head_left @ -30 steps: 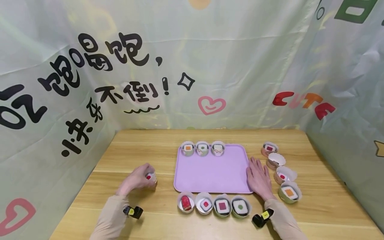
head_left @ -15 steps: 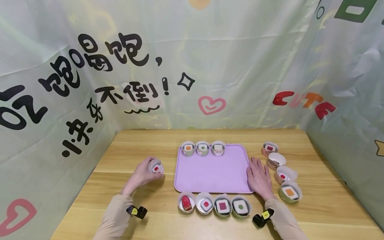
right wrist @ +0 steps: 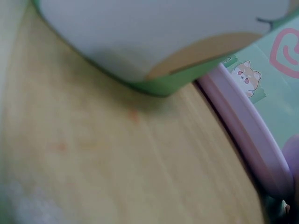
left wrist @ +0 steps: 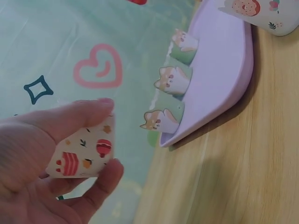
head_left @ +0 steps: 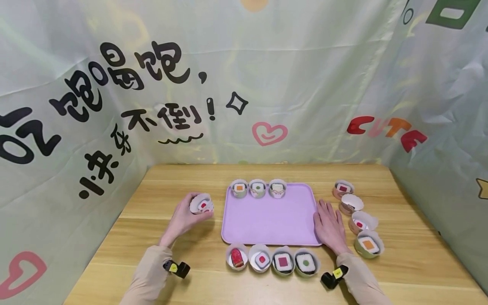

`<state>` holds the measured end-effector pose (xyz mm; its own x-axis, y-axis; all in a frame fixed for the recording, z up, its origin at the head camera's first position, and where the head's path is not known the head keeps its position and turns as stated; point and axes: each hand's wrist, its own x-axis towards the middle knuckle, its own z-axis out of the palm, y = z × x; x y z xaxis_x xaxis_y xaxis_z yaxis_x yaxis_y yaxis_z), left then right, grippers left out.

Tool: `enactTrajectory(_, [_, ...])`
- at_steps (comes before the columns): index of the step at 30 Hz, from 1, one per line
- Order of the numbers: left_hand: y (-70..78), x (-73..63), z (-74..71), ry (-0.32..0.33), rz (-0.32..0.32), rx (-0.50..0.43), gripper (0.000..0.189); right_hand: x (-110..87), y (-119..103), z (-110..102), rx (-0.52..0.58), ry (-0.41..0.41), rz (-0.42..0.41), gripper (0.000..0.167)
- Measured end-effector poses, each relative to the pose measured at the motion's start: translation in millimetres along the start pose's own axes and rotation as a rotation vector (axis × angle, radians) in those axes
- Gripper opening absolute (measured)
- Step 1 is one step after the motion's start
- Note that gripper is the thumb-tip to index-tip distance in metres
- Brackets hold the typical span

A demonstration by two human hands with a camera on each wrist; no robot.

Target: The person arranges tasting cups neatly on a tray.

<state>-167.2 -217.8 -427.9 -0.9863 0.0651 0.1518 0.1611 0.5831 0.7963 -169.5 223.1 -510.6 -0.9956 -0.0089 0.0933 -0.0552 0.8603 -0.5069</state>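
Observation:
My left hand (head_left: 183,221) grips a white paper cupcake cup (left wrist: 77,156) between thumb and fingers, raised above the table left of the tray. The cup has red and yellow prints, and a white toy sushi piece with a red centre (head_left: 203,205) lies inside. Fingers spread and straight, my right hand (head_left: 330,226) rests at the right rim of the lilac tray (head_left: 270,220). Three paper cups with dog prints stand along the tray's back edge: one with an orange-centred piece (head_left: 240,188), one green-centred (head_left: 258,187), one pale (head_left: 277,188).
Several filled cups line the tray's front, from a red piece (head_left: 236,257) to a green-centred one (head_left: 305,263). More cups run down the right side, the nearest a green cup (head_left: 368,245). A printed cloth backdrop (head_left: 316,84) encloses the wooden table (head_left: 198,279).
The left hand has lifted the white cup and carried it right and away from me, toward the tray. The right hand has stayed in place.

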Motion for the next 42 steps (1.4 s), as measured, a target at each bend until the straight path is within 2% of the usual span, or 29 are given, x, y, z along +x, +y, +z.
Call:
enactTrajectory(7, [4.0,3.4,4.6,0.045,0.025,-0.033,0.063,-0.2,0,0,0.000,0.000,0.000,0.052])
enactTrajectory(15, [13.5,8.2,11.5,0.048,0.060,-0.073,0.063,-0.2,0,0,0.003,0.009,-0.001,0.052])
enactTrajectory(21, [21.6,15.1,21.4,0.012,0.109,-0.112,0.062,-0.6,0,0,0.001,0.006,0.000,0.053])
enactTrajectory(27, [31.0,24.4,34.4,-0.079,0.137,-0.152,0.061,-0.4,-2,-1,-0.002,-0.004,0.002,0.053])
enactTrajectory(31, [38.9,31.0,43.8,-0.118,0.135,-0.128,0.060,-0.6,-2,-1,-0.003,-0.007,0.005,0.053])
enactTrajectory(42, [56.4,50.0,66.6,-0.150,0.183,-0.088,0.061,-0.9,-1,1,0.006,0.011,0.002,0.053])
